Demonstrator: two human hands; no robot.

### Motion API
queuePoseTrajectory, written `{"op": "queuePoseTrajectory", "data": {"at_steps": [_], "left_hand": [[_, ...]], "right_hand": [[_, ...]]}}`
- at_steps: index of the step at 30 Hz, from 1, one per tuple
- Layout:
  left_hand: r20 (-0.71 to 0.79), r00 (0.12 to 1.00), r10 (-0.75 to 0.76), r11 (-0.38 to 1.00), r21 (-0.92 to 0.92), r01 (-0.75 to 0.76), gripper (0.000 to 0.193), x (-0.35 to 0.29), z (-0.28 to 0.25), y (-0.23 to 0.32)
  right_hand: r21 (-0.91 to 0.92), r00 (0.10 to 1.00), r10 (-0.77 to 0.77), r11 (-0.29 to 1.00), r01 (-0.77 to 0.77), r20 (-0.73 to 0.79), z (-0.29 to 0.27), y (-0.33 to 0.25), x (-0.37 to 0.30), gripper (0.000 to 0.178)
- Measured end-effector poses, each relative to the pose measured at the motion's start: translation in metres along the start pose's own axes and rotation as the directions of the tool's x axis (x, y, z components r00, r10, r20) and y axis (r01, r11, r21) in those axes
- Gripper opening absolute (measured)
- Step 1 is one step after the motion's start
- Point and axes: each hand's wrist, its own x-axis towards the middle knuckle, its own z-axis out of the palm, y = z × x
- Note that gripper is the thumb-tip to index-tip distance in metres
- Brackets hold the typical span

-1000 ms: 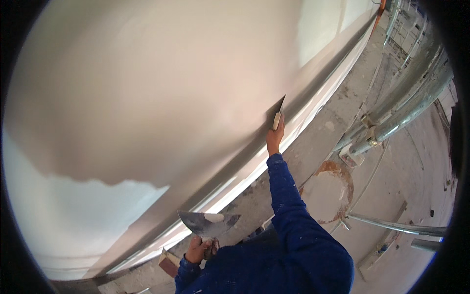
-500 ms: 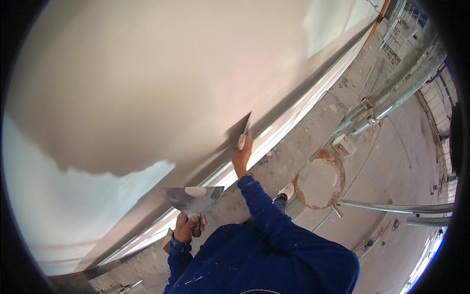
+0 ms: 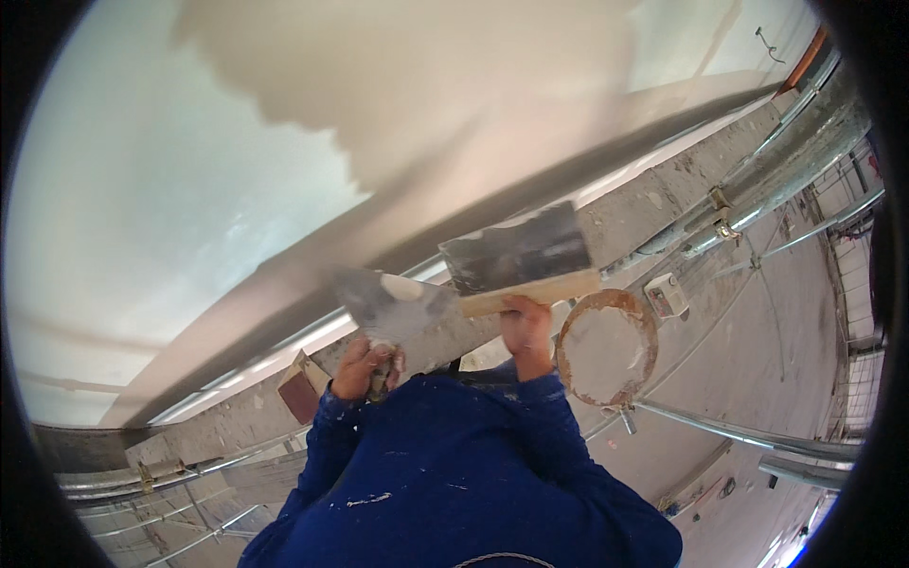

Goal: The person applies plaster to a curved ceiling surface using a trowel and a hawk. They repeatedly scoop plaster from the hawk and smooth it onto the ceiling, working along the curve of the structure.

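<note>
My left hand (image 3: 365, 367) is closed around the handle of a wide putty knife (image 3: 365, 298), its grey blade raised and smeared. A pale lump of filler (image 3: 402, 287) sits on that blade. My right hand (image 3: 526, 331) grips the long wooden back of a broad plastering blade (image 3: 516, 248), dark metal with pale smears. The two blades are side by side, close together in front of my chest; whether they touch I cannot tell. Beyond them rises the wall (image 3: 530, 104), part coated in beige filler with a ragged edge, part bluish white.
A round, rust-coloured tub (image 3: 566, 355) of pale filler stands on the floor to my right, beside a small white container (image 3: 668, 295). Scaffold tubes (image 3: 786, 185) run along the right and lower left. A reddish-brown box (image 3: 299, 393) lies left of my left hand.
My right hand has come away from the wall, back towards my left hand, and its blade now shows broadside. The view has turned, with more bare wall at left.
</note>
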Motion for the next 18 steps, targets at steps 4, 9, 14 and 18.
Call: {"op": "queuePoseTrajectory", "data": {"at_steps": [4,9,14,18], "left_hand": [[0.278,0.948,-0.156,0.988,0.039,0.151,0.028,0.024,0.028,-0.009],[0.552,0.797,-0.247,0.965,0.065,0.254,0.032,0.056,0.076,-0.024],[0.695,0.68,-0.234,0.954,0.027,0.3,0.032,0.073,0.132,-0.02],[0.621,0.748,-0.236,0.962,0.042,0.268,0.032,0.095,0.158,-0.015]], "right_hand": [[0.506,0.998,-0.07,0.86,0.061,-0.002,-0.005,-0.093,-0.039,0.048],[-0.022,0.952,-0.303,0.953,0.302,-0.046,-0.061,-0.112,-0.09,0.038],[-0.761,0.969,-0.169,0.6,0.246,0.181,-0.11,-0.131,-0.106,0.031],[-0.667,0.987,0.102,0.728,-0.159,-0.124,-0.14,-0.129,-0.103,0.028]]}}
